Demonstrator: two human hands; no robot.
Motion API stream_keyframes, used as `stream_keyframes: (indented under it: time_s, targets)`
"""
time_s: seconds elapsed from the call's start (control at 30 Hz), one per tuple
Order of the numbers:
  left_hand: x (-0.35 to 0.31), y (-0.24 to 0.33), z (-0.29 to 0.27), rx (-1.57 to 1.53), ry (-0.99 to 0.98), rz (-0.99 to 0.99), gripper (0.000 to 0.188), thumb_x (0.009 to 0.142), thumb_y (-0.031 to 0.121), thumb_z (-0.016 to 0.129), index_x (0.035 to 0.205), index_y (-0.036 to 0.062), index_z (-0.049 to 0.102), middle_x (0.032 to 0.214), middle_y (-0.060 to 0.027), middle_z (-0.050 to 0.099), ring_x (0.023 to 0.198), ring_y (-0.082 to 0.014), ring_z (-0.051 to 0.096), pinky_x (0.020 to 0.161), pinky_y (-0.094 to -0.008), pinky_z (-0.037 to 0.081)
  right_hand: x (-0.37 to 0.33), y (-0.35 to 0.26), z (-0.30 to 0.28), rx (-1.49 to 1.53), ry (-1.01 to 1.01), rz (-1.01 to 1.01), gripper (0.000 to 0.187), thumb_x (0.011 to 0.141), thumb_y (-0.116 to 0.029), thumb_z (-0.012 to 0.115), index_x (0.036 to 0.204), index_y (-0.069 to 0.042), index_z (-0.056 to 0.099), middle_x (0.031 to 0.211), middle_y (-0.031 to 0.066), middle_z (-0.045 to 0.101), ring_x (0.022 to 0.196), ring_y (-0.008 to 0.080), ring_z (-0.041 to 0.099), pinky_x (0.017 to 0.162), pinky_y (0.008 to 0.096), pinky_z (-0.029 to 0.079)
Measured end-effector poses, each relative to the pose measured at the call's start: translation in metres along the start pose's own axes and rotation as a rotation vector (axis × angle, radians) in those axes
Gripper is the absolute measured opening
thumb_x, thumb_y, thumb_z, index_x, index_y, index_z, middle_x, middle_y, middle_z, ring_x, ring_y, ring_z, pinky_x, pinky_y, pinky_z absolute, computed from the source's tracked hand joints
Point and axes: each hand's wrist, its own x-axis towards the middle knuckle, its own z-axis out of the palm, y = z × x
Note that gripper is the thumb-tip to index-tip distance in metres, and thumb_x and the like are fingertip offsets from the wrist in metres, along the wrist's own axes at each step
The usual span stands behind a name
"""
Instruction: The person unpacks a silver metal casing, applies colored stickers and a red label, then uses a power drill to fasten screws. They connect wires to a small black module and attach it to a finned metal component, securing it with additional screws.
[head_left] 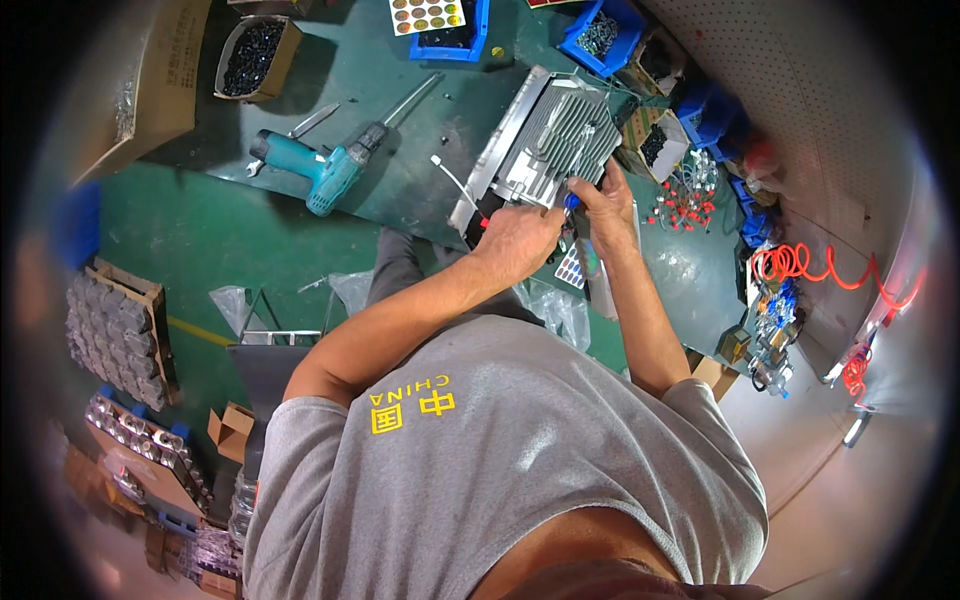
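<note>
A silver finned metal housing (568, 135) lies at an angle near the bench's front edge. My left hand (518, 243) is closed at its near end, with the fingers curled; what they hold is hidden. Beside it, my right hand (610, 215) bends its thumb and fingers at the housing's near right corner. A small blue part (572, 201) shows between the two hands, its kind unclear. A red piece (485, 222) pokes out by the left knuckles. Left of the housing is a white cable tie (455, 180).
A teal cordless drill (332, 180) with a long bit and a wrench (253, 169) lie on the green bench. Boxes of black screws (255, 58) and blue bins (600, 40) stand farther back. Red-tipped wires (685, 203) lie at right, near a coiled red hose (810, 265).
</note>
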Motion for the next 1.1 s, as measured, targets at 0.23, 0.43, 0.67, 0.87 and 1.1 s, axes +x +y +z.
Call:
stream_keyframes:
  time_s: [0.23,0.43,0.67,0.87,1.1]
  targets:
    - [0.0,-0.003,0.002,0.0,0.001,0.024,0.014,0.092,0.015,0.064,0.089,0.0031,0.058,0.074,-0.014,0.065,0.071,-0.0353,0.068,0.065,-0.048,0.055,0.002,0.004,-0.004,0.044,-0.016,0.028,0.072,0.082,0.003,0.073,0.148,0.001,0.044,0.129,0.009,0.065,0.114,0.0189,0.063,0.101,0.0334,0.049]
    - [-0.001,-0.005,0.002,-0.024,0.02,0.039,0.012,0.092,0.013,0.062,0.088,0.0024,0.058,0.076,-0.0137,0.067,0.072,-0.0345,0.069,0.065,-0.0474,0.055,0.0,-0.003,0.001,0.042,-0.047,0.046,0.069,0.083,0.002,0.072,0.147,-0.001,0.045,0.128,0.0066,0.065,0.114,0.0175,0.064,0.099,0.0319,0.05]
    - [-0.002,-0.006,0.0,-0.053,0.034,0.063,0.012,0.092,0.014,0.061,0.091,0.0017,0.06,0.076,-0.0149,0.067,0.074,-0.0348,0.07,0.066,-0.0479,0.055,-0.003,-0.006,0.002,0.029,-0.012,0.085,0.068,0.084,0.001,0.071,0.146,-0.003,0.045,0.128,0.0054,0.065,0.112,0.0169,0.064,0.096,0.0308,0.051]
    - [-0.002,0.003,-0.004,-0.074,-0.062,-0.06,0.014,0.094,0.017,0.062,0.097,0.0037,0.062,0.086,-0.0163,0.069,0.083,-0.0363,0.07,0.073,-0.0488,0.055,0.0,0.004,-0.002,0.084,0.008,-0.033,0.071,0.08,0.002,0.074,0.145,0.001,0.044,0.13,0.0086,0.063,0.114,0.0188,0.063,0.099,0.033,0.049]
    - [-0.001,0.016,-0.017,-0.202,0.036,-0.129,0.022,0.091,0.019,0.069,0.108,0.0052,0.067,0.1,-0.0147,0.073,0.089,-0.0359,0.07,0.078,-0.045,0.055,0.008,0.027,-0.005,0.114,0.054,-0.139,0.084,0.075,-0.007,0.08,0.148,0.005,0.04,0.127,0.0129,0.063,0.11,0.0208,0.063,0.098,0.0336,0.05]
